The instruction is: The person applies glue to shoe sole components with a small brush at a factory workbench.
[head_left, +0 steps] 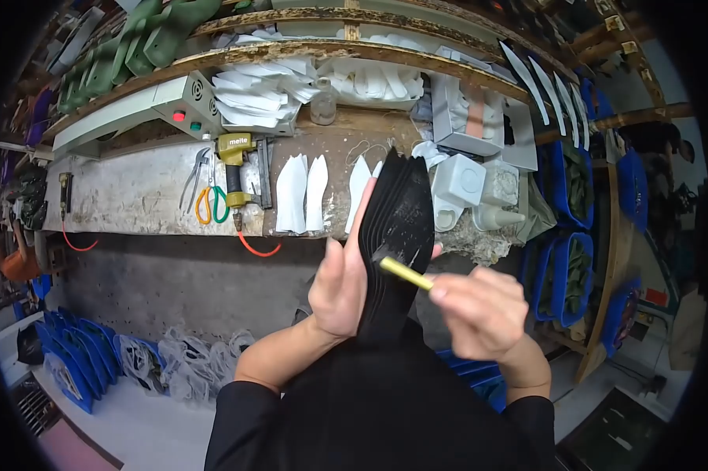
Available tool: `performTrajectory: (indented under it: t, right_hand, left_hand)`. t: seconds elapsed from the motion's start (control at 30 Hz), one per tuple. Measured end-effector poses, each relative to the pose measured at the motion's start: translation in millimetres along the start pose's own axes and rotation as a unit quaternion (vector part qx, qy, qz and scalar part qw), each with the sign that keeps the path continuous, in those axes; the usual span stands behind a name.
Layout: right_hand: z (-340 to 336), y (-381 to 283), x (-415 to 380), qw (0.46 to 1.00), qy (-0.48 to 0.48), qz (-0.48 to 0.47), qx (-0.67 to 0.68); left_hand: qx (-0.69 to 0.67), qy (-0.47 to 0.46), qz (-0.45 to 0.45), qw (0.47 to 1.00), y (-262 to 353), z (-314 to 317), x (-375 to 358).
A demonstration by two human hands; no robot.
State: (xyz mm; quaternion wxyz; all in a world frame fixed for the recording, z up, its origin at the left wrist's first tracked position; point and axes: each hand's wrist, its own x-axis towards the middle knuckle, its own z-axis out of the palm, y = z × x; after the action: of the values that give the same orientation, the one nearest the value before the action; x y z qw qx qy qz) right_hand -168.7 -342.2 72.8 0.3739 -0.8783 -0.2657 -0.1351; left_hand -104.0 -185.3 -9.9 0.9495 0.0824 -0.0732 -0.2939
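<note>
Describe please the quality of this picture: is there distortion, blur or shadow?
Head view: strong wide-angle distortion, the long, worn wooden shelf rail bends in a curve; corners fall to black; the right hand looks slightly blurred, perhaps by motion; the black long-sleeved top shows little detail; the space below the workbench is dimmer than its top.

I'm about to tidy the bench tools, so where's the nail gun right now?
In the head view, the nail gun lies left of centre on the bench, just right of the scissors.
</note>
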Motion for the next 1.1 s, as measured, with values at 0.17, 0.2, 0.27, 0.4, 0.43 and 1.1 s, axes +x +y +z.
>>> performTrajectory:
  t: [0.17, 0.2, 0.27, 0.4, 0.43, 1.1]
  right_hand:
    - [-20.9, 9.0, 2.4, 0.998, 0.020, 0.049, 0.015]
    - [-26.0, 10.3, 4.0, 0.997, 0.031, 0.064, 0.019]
    - [-28.1, 1.5, 1.7, 0.995, 0.045, 0.085, 0.020]
    - [-23.2, -26.1, -7.3, 0.997, -0.032, 0.064, 0.032]
    - [-21.4, -24.3, -6.4, 0.997, -0.031, 0.065, 0.031]
    - [-33.0, 25.0, 60.5, 1.000, 0.007, -0.007, 0.012]
  left_hand:
    - [-0.026, 0.039, 0.055, 0.997, -2.7, 10.1, 16.1]
    - [-0.014, 0.055, 0.070, 0.996, -2.7, 12.6, 18.4]
    - [-0.003, 0.069, 0.077, 0.995, -3.3, 12.3, 20.4]
    - [0.004, 0.139, 0.134, 0.981, -5.6, -1.1, 30.0]
    - [0.004, 0.138, 0.133, 0.981, -3.9, -1.1, 31.2]
    - [-0.073, 0.114, -0.017, 0.991, 40.2, -0.6, 40.3]
